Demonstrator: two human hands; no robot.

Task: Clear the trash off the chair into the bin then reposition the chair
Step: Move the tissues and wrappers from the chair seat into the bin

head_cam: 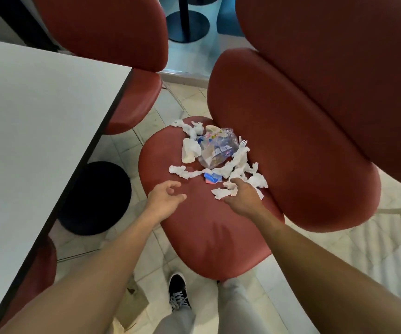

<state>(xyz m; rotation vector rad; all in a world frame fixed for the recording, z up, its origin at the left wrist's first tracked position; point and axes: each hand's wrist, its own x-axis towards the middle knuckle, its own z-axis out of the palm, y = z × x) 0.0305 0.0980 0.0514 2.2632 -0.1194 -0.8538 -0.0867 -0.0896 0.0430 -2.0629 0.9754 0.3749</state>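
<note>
Reaching over the red padded chair seat (pixel 202 227), we pinched crumpled white tissue (pixel 221 192) with our right hand (pixel 241 196), our left hand (pixel 165 197) hovering loosely open and empty, ready to gather more.

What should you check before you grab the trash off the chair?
1. Trash in reach: tissues lie under the right hand: ok.
2. Left hand free, holds nothing: ok.
3. Right hand's grip on a tissue: cannot tell.
4. Bag and fork lie on the seat: ok.
5. Bin in sight: not ok, none clearly visible.
</note>
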